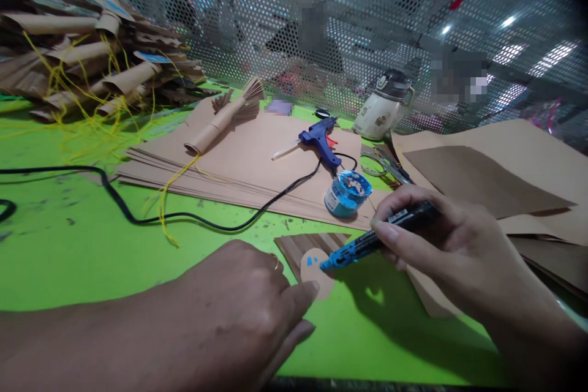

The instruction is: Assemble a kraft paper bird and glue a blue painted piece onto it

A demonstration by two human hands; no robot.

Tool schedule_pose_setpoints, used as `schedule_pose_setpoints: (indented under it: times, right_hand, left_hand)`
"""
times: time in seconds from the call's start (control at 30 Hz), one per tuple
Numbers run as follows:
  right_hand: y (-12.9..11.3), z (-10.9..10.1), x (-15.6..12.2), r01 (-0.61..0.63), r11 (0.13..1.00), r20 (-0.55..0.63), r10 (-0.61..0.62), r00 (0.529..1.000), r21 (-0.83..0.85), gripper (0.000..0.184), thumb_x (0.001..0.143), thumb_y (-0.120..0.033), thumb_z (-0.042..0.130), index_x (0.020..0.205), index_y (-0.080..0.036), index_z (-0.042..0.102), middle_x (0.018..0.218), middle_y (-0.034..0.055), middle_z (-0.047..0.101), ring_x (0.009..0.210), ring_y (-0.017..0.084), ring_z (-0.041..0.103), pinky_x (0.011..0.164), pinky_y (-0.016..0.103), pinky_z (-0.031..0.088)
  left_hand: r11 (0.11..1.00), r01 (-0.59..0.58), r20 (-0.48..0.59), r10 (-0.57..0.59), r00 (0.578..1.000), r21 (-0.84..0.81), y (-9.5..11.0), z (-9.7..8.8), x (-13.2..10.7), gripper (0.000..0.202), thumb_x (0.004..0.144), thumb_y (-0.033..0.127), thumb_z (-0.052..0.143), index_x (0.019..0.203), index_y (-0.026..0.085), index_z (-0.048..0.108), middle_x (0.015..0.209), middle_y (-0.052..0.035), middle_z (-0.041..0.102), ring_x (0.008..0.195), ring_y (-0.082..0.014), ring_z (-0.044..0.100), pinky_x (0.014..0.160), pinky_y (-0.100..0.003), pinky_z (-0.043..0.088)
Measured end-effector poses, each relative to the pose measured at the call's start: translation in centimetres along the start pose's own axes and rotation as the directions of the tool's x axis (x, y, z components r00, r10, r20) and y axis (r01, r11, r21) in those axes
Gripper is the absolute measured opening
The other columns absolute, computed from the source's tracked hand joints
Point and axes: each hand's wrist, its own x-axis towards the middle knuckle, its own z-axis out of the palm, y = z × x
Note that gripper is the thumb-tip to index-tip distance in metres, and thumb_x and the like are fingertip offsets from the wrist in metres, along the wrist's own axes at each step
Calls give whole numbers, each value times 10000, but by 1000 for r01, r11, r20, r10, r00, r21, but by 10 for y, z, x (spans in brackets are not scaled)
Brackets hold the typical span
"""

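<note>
A black paint marker [381,231] is held slantwise in my right hand [441,239], closed round its barrel. Its blue-smeared tip touches a small oval piece of brown paper [316,278], which bears small blue marks near its top. My left hand [248,312] is closed at the lower edge of the oval, one fingertip lying on it and most other fingers hidden. Behind the oval is a pleated brown paper piece [301,244]. An open jar of blue paint [348,195] stands beyond the marker.
Stacked brown paper sheets [257,147] carry a blue glue gun [320,139] and a rolled paper piece [220,119]. A black cable [184,215] crosses the green table [64,269]. Scissors [390,165] and a bottle [382,107] are behind, a heap of paper rolls [82,55] left, more paper [482,177] right.
</note>
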Motion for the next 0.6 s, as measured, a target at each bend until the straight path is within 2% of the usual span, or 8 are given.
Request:
schedule_pose_setpoints:
  times: [0.13, 0.33, 0.47, 0.6]
  right_hand:
    - [1, 1, 1, -5, 999, -14, 6, 1000, 40, 143, 885, -310, 691, 812, -194, 650, 630, -19, 622, 521, 106, 565, 504, 209, 463]
    - [0, -1, 1, 8, 999, -9, -8, 1000, -31, 141, 890, -306, 678, 807, -198, 644, 595, -30, 603, 513, 107, 562, 507, 212, 460]
    - [0, 0, 0, 8, 999, 8, -8, 1000, -31, 133, 901, -308, 668, 834, -196, 648, 628, -22, 624, 538, 113, 585, 531, 218, 478]
    - [0, -1, 0, 10, 1000, 1, -10, 1000, -13, 136, 905, -305, 665, 825, -197, 644, 605, -34, 606, 516, 99, 567, 514, 205, 465]
  left_hand:
    - [1000, 16, -22, -16, 1000, -16, -1, 1, 0, 136, 910, 116, 468, 878, 212, 557, 635, 8, 553, 488, -174, 450, 453, -349, 231]
    - [1000, 19, 14, -19, 1000, -23, -3, 0, -1, 127, 904, 104, 517, 888, 211, 585, 661, 10, 574, 502, -174, 466, 460, -344, 244]
    - [999, -4, -20, 3, 1000, -41, -2, 0, 0, 150, 914, 102, 505, 838, 214, 570, 613, 14, 529, 487, -164, 401, 455, -324, 193]
    - [1000, 14, -26, -15, 1000, -27, -1, 0, -1, 148, 906, 87, 504, 859, 208, 575, 621, 13, 536, 498, -170, 410, 465, -328, 200]
